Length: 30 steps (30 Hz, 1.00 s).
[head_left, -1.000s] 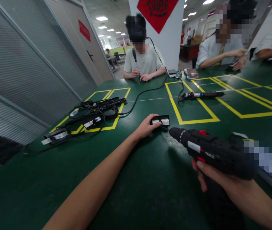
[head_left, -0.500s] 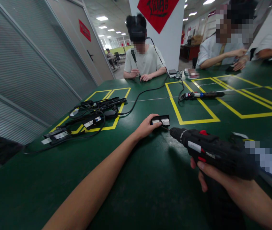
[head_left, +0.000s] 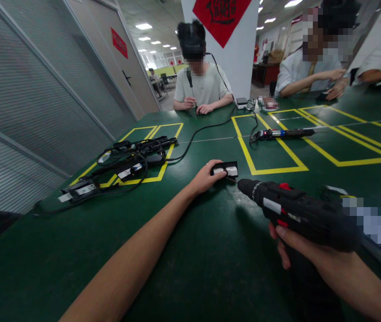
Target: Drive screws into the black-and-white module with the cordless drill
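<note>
Evidently the work is mid-way: the power drill (head_left: 306,210) is levelled at a small black piece (head_left: 232,167), its slim bit (head_left: 232,180) ending by the near edge, though whether they touch is too fine to tell. Nothing shows that this piece is finished, and whether any fastener sits in it cannot be made out. The left hand (head_left: 207,175) pinches the piece at its nine o'clock end, thumb along the near side, keeping it against the table (head_left: 210,250). From the piece, the drill lies at four o'clock, its grip wrapped by the right hand (head_left: 311,246). The piece looks boxy, dark and perhaps plastic, with pale, flat patches on its face. The drill has a matt black, rounded body with red accents and a ribbed, tapering chuck (head_left: 250,188). The table is smooth, dark green and faintly glossy, marked by flat yellow tape (head_left: 279,171). At nine o'clock, slim black devices (head_left: 130,171) lie tangled in glossy cable; at two o'clock rests a long, rod-like tool (head_left: 299,132).
</note>
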Tool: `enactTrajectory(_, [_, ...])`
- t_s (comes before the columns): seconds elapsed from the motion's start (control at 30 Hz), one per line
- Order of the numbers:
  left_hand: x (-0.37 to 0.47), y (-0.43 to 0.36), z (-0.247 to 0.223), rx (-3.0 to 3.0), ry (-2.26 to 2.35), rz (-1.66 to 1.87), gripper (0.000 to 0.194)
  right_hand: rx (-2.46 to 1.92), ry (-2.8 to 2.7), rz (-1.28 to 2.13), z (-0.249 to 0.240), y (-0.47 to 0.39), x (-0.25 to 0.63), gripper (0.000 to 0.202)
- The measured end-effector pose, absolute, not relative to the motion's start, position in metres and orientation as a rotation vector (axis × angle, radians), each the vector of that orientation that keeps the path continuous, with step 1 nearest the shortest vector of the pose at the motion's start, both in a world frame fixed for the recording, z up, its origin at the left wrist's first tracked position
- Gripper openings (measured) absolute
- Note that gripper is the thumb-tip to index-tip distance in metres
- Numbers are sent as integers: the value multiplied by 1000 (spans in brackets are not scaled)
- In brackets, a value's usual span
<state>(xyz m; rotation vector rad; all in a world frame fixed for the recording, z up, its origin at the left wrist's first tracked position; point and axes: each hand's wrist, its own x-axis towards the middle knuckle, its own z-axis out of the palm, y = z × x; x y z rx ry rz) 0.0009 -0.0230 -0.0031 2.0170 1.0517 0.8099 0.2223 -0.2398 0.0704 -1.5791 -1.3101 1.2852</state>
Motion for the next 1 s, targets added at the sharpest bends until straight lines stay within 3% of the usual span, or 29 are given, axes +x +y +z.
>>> enactTrajectory(1.0, [0, -24, -2, 2033, 1056, 803, 50, -1601, -1352, 1341, 69, -242, 228, 33])
